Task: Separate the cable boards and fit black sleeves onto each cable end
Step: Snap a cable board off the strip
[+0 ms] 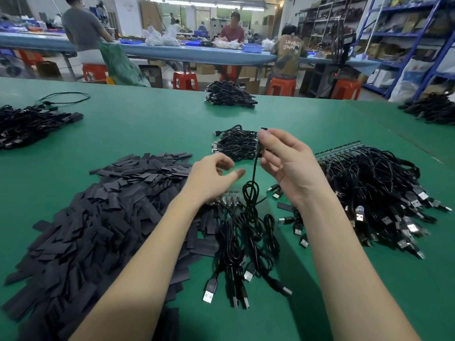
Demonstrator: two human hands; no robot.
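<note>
Fingers (267,139) of my right hand (290,166) pinch a thin black cable (253,178) hanging over the green tabletop (147,124); my left hand (211,173) hovers loose, holding nothing, beside flat matte sleeves (98,205) heaped left and glossy bundled cables (374,183) right.

Rough count: five heaps of black cables on the green table (147,124) – left edge (27,126), far edge (229,96), far right corner (430,110), middle (236,145), and a big one by the right edge (374,190). One huge pile of black sleeves (98,217), too many to count. Two hands, left (211,179) and right (288,161). Five red stools (186,81) beyond the far edge.
</note>
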